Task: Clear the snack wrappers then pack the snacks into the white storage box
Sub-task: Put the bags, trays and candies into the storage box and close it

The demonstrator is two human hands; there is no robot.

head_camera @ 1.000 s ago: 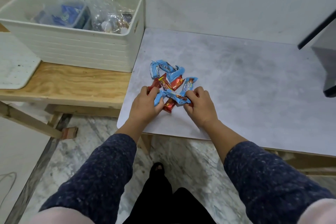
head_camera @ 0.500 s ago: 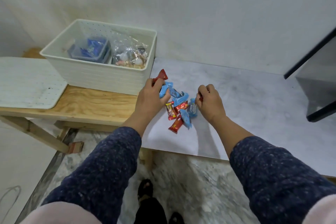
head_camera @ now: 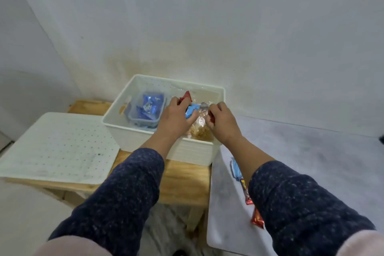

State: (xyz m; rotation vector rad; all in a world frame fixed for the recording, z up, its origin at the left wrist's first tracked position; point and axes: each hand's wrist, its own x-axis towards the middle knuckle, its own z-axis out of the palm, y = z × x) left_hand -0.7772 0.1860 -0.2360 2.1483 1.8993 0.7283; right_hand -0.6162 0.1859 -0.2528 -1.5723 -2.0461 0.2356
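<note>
Snacks (head_camera: 247, 191) lie beside white storage box (head_camera: 145, 141).

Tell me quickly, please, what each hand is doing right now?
Left hand: grips red and blue snack bars over the white storage box.
Right hand: fingers curled over the box, apparently pinching something red; too hidden to name.

No print is legible; white lettering on the blue wrappers (head_camera: 150, 104) seems too blurred to read.
</note>
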